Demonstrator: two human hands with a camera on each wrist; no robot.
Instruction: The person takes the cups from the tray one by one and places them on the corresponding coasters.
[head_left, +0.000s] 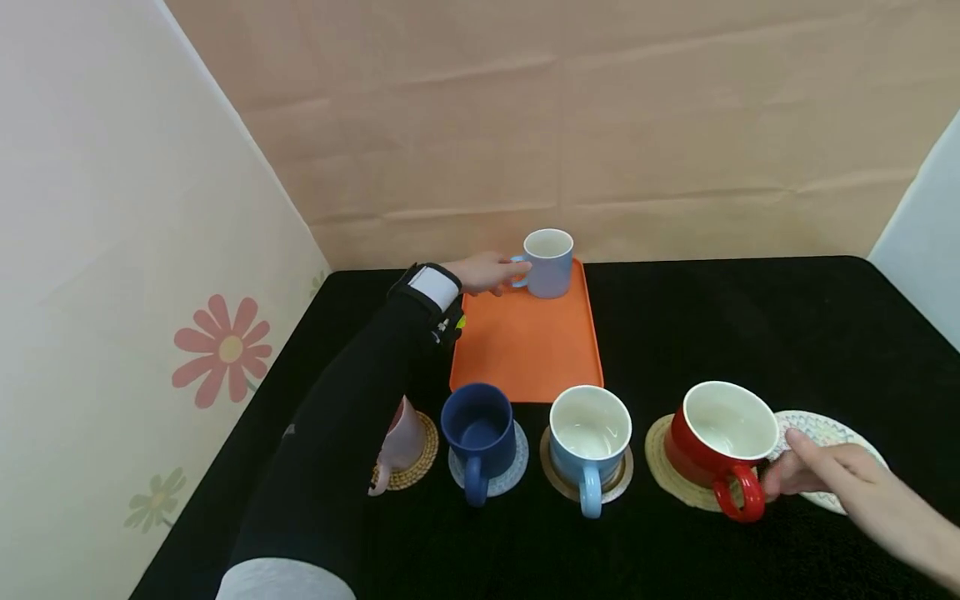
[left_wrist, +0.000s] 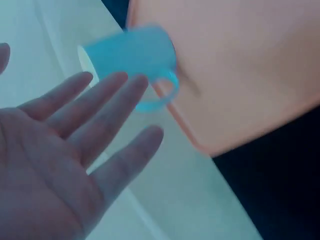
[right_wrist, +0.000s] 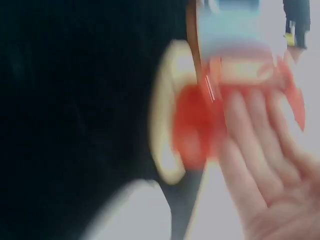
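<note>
At the far end of the orange tray (head_left: 528, 354) stands a pale blue-lavender mug (head_left: 550, 271), its handle pointing left. My left hand (head_left: 487, 273) reaches over the tray with its fingertips right at that handle. In the left wrist view the fingers (left_wrist: 107, 117) are long and spread, overlapping the mug (left_wrist: 135, 52). My right hand (head_left: 840, 479) is beside the red mug (head_left: 701, 454), close to its handle (head_left: 742, 500). Seen from the right wrist, blurred, its straight fingers (right_wrist: 260, 140) point at the red mug (right_wrist: 192, 125). The red mug sits on a round woven coaster (head_left: 660, 454).
Left of the red mug stand a light blue mug (head_left: 590, 429), a dark blue mug (head_left: 480, 429) and a pink mug (head_left: 405, 437), each on a round coaster. The left sleeve partly hides the pink one. A patterned white plate (head_left: 817, 427) lies behind the right hand. Walls border the black table (head_left: 750, 325).
</note>
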